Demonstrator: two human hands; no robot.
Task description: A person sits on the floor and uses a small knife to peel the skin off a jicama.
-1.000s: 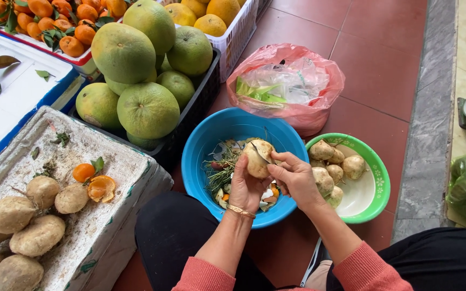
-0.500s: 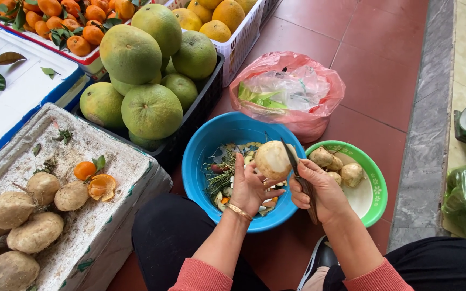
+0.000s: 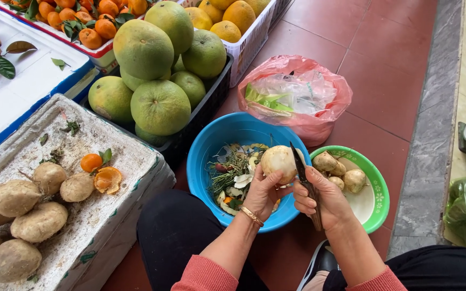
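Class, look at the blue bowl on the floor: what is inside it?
The blue bowl holds peelings and green scraps. The left hand, holding a peeled root above it, covers part of the contents, so what lies beneath cannot be seen.

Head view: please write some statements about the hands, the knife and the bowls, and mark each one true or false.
1. The left hand holds a pale peeled root over the blue bowl. True.
2. The right hand holds a spoon. False: it holds a dark knife, blade against the root.
3. The green bowl holds peeled pieces. True.
4. The blue bowl holds clean water. False: it holds peelings and scraps.
5. The pink bag lies behind the bowls. True.
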